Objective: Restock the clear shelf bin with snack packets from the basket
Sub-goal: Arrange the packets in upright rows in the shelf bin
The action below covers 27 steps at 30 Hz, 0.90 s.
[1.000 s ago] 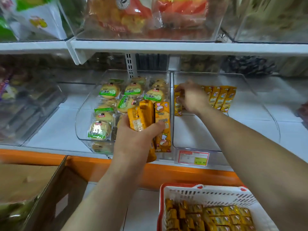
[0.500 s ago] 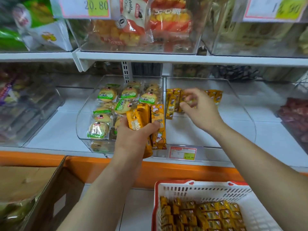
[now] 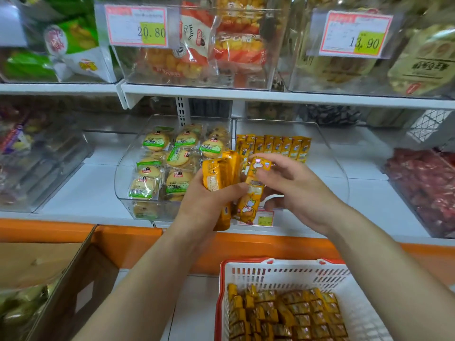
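Observation:
My left hand [image 3: 209, 205] grips a bunch of orange snack packets [image 3: 218, 175] in front of the shelf. My right hand [image 3: 293, 190] pinches the top of one orange packet [image 3: 251, 193] at the right side of that bunch. Behind them the clear shelf bin [image 3: 330, 156] holds a row of the same orange packets [image 3: 275, 145] standing along its back. The white basket with a red rim [image 3: 285, 274] sits below at the lower right, holding several orange packets [image 3: 283, 313].
A second clear bin [image 3: 123, 178] to the left holds round green-labelled biscuit packs [image 3: 157, 141]. A cardboard box [image 3: 61, 279] stands at the lower left. A bin of red packets [image 3: 423, 183] sits at the right. Upper shelf bins carry price tags [image 3: 138, 25].
My right hand has come back from the row at the bin's back to the bunch in my left hand and now pinches one packet. The view has tilted upward.

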Motion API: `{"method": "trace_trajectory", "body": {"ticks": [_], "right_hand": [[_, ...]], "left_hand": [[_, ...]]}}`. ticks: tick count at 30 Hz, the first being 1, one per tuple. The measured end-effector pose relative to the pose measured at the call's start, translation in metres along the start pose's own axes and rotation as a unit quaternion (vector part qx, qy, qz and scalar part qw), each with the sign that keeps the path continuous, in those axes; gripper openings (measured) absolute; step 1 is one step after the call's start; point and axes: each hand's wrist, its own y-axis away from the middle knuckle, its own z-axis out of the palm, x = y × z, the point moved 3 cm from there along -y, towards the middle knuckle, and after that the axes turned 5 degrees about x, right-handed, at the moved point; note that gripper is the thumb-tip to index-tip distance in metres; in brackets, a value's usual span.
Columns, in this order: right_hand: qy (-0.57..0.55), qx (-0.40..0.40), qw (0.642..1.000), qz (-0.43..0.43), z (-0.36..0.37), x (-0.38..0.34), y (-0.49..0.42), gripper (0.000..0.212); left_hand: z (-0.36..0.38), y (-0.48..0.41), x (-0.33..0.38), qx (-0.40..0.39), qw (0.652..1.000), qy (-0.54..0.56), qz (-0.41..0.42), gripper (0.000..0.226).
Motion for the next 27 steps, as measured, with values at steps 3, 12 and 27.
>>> {"method": "trace_trajectory", "body": {"ticks": [3,12,27], "right_hand": [[-0.032,0.04,0.999,-0.001,-0.01,-0.007,-0.001,0.034],[0.006,0.042,0.999,0.018,0.014,0.024,0.007,0.033],[0.161,0.175,0.97,0.051,-0.061,0.052,-0.132,0.037]], "left_hand": [[-0.005,0.0,0.003,0.022,0.999,0.024,0.002,0.039],[-0.006,0.001,0.007,0.067,0.995,0.074,0.025,0.047],[-0.017,-0.014,0.001,0.073,0.997,0.001,0.014,0.033]]}}
